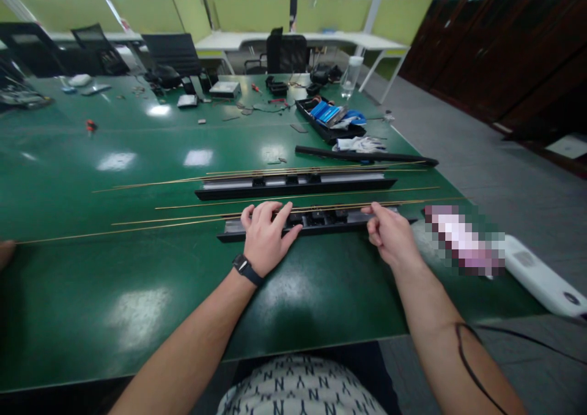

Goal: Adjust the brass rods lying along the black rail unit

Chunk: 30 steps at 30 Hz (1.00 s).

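My left hand [268, 235] lies across the near black rail [353, 225], fingers over its far side and thumb toward the near edge, gripping it. This rail has a pale channel with several dark blocks in the middle. Closed in a pinch, my right hand [389, 231] is at the rail's right end, at the thin brass-coloured rods [330, 207]; its fingertips partly hide the contact. These rods run lengthwise along the rail and stick out far to the left. Behind, a second black rail [298, 187] lies parallel, with more thin rods [183, 180] along it.
Another person's hand [6, 253] shows at the left edge, by a rod's end. Beyond the rails lie a black bar [367, 154], white gloves [360, 145] and a black tray [316, 124] with blue items. At right are a blurred pink object [463, 241] and a white device [541, 274].
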Motion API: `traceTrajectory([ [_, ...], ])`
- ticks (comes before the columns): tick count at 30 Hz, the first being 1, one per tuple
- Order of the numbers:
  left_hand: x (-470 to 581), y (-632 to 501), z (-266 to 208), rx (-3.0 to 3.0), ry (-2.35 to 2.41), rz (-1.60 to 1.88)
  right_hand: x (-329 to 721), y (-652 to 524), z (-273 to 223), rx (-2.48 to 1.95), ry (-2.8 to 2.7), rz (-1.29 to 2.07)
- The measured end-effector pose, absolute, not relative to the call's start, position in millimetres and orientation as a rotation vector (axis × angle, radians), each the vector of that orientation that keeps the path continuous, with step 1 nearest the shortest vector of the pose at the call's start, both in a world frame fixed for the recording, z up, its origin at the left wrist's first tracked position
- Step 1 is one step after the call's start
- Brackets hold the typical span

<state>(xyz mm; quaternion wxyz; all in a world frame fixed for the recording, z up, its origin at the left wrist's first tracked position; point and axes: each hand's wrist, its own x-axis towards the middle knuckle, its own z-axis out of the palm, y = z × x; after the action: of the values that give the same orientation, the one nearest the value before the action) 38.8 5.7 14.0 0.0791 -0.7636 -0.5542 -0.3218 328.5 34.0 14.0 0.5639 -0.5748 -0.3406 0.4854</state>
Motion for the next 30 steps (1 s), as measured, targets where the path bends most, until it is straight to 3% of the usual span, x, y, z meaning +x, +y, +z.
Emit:
traceTrajectory([
  [13,40.0,19.3,19.4,-2.441,-1.639,-0.76,330.0,33.6,14.4,-1.303,-0.752,1.194],
  [30,38.1,20.4,2.7,-2.358,-1.571,-0.961,334.3,34.2,16.7,-1.297,-0.646,1.105],
])
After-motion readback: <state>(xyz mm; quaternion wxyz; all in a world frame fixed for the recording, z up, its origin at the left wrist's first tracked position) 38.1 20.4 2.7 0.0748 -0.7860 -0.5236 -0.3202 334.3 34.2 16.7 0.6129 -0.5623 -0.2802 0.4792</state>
